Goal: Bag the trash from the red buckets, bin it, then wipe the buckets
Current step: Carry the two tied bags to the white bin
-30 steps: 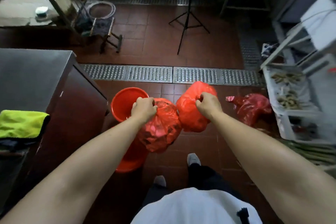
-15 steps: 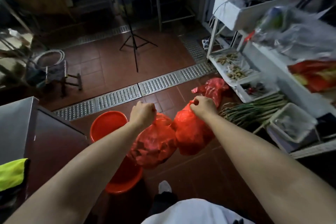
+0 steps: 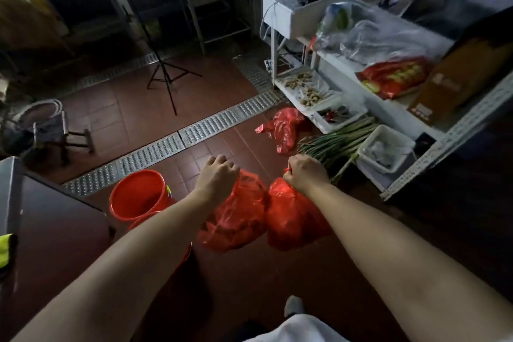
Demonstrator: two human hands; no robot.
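A person's left hand [image 3: 216, 175] and right hand [image 3: 304, 172] each hold a filled red plastic bag above a dark red tiled floor [image 3: 133, 108], every grip clenched around a gathered bag neck. The left bag [image 3: 238, 219] is thin, crinkled and translucent; the right bag [image 3: 291, 219] is glossier and bulging. Both hang lengthwise downward, touching side by side. A round, smooth red bucket [image 3: 137, 194] stands upright, mouth up, beside the left forearm, with a second red bucket [image 3: 144, 223] partly hidden under that arm. A third crumpled red bag [image 3: 281, 128] lies on the floor by long green stalks [image 3: 338, 139] and white shelving [image 3: 449, 133]. A perforated metal drain grate [image 3: 177, 141] crosses the tiles.
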